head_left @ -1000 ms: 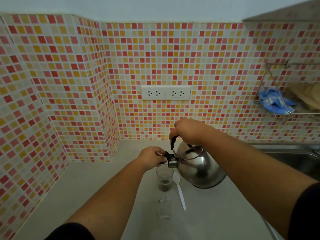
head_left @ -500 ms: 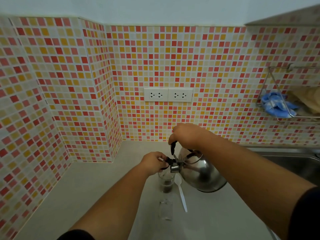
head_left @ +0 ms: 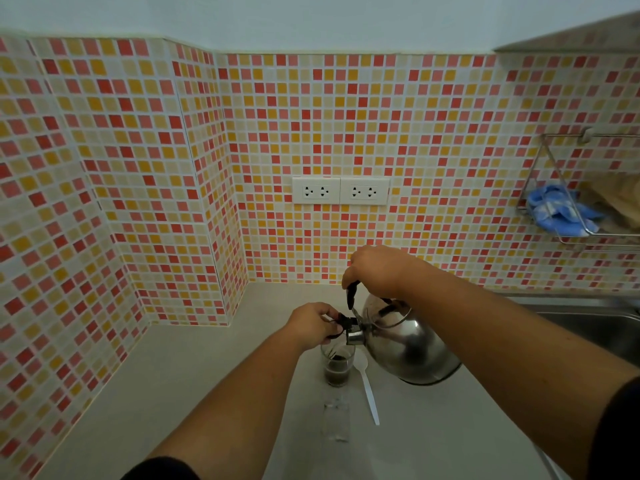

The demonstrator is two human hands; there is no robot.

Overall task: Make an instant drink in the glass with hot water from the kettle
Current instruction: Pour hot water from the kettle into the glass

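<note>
A steel kettle (head_left: 408, 348) is tilted to the left, its spout right above a clear glass (head_left: 337, 367) that stands on the counter with dark liquid in its lower part. My right hand (head_left: 377, 270) grips the kettle's black handle from above. My left hand (head_left: 311, 323) pinches the black cap at the spout tip, just over the glass's rim. A white plastic spoon (head_left: 369, 389) lies on the counter right of the glass, partly under the kettle.
A small clear empty wrapper or container (head_left: 336, 422) lies in front of the glass. A steel sink (head_left: 602, 327) is at the right. A wire rack (head_left: 585, 216) with blue cloth hangs on the tiled wall. Two sockets (head_left: 341, 191) sit above the counter (head_left: 173, 382).
The kettle has tipped a little further to the left over the glass, and the dark liquid in the glass stands slightly higher. Both hands keep their holds.
</note>
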